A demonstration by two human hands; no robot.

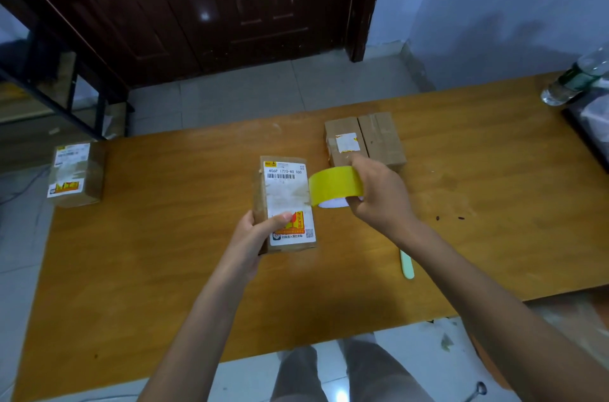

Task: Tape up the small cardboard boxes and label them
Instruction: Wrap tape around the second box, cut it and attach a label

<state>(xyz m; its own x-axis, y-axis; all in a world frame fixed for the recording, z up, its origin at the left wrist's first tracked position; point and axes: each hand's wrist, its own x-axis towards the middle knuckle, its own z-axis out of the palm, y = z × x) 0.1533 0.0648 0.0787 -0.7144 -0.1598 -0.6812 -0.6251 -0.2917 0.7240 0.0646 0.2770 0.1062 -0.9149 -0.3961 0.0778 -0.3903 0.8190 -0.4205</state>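
My left hand (255, 233) grips a small cardboard box (285, 197) with a white shipping label on top, thumb pressing on the label's lower part. My right hand (379, 200) holds a yellow tape roll (334, 187) just right of the box, its edge touching the box's right side. Two more small cardboard boxes (364, 141) lie side by side behind the right hand; the left one carries a small label. A further labelled box (75, 172) sits at the table's far left edge.
The wooden table (164, 269) carries a pale green flat tool (407, 264) near my right forearm. A plastic bottle (576, 78) lies at the back right beside a dark object. A dark door and a metal rack stand beyond the table.
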